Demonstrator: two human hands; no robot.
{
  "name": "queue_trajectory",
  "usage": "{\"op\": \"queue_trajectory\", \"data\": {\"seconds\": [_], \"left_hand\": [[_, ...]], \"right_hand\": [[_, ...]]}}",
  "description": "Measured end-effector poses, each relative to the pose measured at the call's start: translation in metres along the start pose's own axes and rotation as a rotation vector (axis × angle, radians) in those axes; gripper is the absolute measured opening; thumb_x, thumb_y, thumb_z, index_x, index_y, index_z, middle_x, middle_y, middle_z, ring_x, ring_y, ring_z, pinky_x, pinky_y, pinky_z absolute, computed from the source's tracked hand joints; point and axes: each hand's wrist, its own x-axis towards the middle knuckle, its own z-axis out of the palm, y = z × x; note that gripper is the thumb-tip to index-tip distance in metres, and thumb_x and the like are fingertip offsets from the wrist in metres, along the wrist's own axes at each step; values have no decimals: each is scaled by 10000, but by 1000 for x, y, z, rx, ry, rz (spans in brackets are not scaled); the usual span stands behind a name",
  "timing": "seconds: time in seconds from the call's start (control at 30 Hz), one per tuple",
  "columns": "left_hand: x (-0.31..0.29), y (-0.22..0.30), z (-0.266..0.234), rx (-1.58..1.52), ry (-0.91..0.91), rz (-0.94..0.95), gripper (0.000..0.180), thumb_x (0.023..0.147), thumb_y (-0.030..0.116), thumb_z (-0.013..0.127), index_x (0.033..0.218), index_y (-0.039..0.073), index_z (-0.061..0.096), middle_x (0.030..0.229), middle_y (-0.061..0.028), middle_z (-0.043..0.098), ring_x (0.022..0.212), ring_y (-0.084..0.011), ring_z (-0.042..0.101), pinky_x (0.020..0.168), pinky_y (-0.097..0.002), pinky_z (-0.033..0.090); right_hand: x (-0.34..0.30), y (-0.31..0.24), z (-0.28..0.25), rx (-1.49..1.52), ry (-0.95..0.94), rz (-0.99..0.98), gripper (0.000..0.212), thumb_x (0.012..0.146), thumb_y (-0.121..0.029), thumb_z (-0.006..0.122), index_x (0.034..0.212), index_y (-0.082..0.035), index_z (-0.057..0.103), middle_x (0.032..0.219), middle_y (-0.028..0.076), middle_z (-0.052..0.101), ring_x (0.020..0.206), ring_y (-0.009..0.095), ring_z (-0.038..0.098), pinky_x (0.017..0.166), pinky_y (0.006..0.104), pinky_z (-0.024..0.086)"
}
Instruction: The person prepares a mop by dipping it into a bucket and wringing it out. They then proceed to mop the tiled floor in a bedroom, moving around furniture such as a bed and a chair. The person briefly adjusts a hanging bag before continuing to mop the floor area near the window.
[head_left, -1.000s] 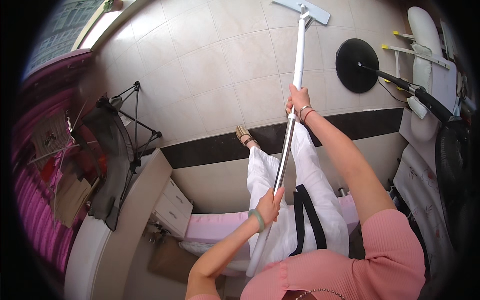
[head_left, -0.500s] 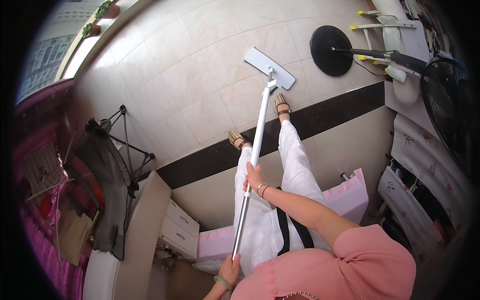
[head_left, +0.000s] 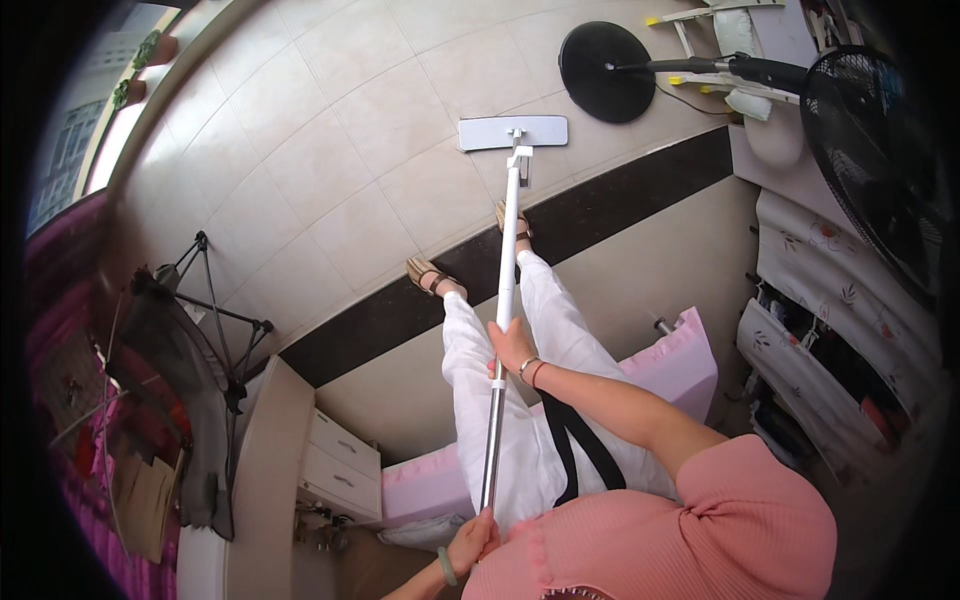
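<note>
I hold a flat mop with a long white and silver pole [head_left: 503,300]. Its white rectangular head [head_left: 513,132] lies flat on the beige tiled floor [head_left: 330,150] ahead of my feet. My right hand [head_left: 512,346] grips the pole about halfway up, a bangle on the wrist. My left hand [head_left: 470,541] is closed around the pole's lower end close to my body, with a green bracelet on the wrist. I wear white trousers, sandals and a pink top.
A standing fan with a round black base [head_left: 600,57] is at the upper right, its black cage [head_left: 875,140] close by. A pink padded seat [head_left: 670,365] is behind my legs. A black folding rack [head_left: 185,340] and white drawers [head_left: 340,465] stand at left.
The mop head has been pulled back toward my feet and turned square. My right hand slid lower on the pole, and my left hand drew in near my body.
</note>
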Motion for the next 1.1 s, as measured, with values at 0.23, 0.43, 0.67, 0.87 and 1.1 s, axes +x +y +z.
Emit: {"op": "queue_trajectory", "data": {"seconds": [0.23,0.43,0.67,0.87,1.1], "left_hand": [[36,52,41,-143,-244,-190,502,945,556,260,764,106,393,555,16,286,449,-82,255,417,-264,257],[64,90,70,-269,-388,-309,479,944,558,262,782,120,365,555,23,263,435,-83,236,437,-268,306],[121,131,109,-481,-662,-391,500,922,598,246,759,156,414,530,68,251,412,-41,227,380,-223,239],[210,189,181,-361,-647,-274,493,911,606,308,768,142,397,536,69,232,412,-44,220,378,-217,238],[201,209,170,-64,-337,-156,518,876,636,382,789,125,374,556,66,220,431,-65,213,406,-234,266]], "right_hand": [[27,-12,-85,-30,101,36,397,870,-254,507,992,55,289,668,150,498,424,252,574,330,389,512],[37,-24,-142,-19,201,-46,409,834,-206,530,1005,92,309,747,224,552,449,278,601,346,392,520],[70,-41,-230,-210,393,-133,397,811,-191,546,985,108,351,832,259,575,475,284,623,364,360,512],[135,-90,-333,-274,479,-130,387,821,-188,530,1031,103,384,849,212,583,495,255,627,373,350,515],[159,-88,-324,-174,448,-34,409,810,-150,495,1125,64,345,976,225,575,561,259,647,416,337,544]]}}
